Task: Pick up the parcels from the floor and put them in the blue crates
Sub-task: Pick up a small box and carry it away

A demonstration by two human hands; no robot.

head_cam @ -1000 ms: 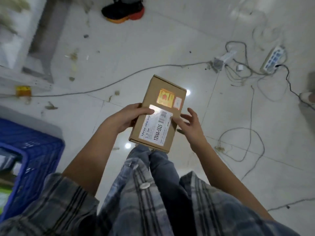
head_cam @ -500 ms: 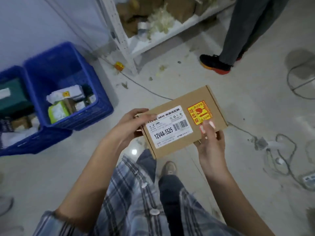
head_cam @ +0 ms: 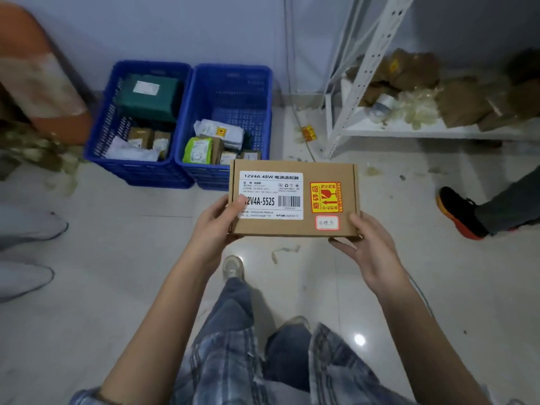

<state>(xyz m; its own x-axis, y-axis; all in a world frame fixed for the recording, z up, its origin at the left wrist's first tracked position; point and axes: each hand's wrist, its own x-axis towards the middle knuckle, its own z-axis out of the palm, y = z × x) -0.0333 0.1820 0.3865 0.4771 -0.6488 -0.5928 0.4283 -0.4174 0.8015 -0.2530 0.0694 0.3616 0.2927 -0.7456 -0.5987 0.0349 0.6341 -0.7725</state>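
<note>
Crates (head_cam: 230,83) now ahead; hands (head_cam: 216,226) (head_cam: 371,247) grip flat cardboard parcel (head_cam: 330,171), seemingly level.

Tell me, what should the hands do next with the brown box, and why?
Probably carry the cardboard box forward toward the right blue crate, which lies straight ahead with bare room at its back. The left hand and right hand hold its two ends, and it hangs short of the crate.
</note>
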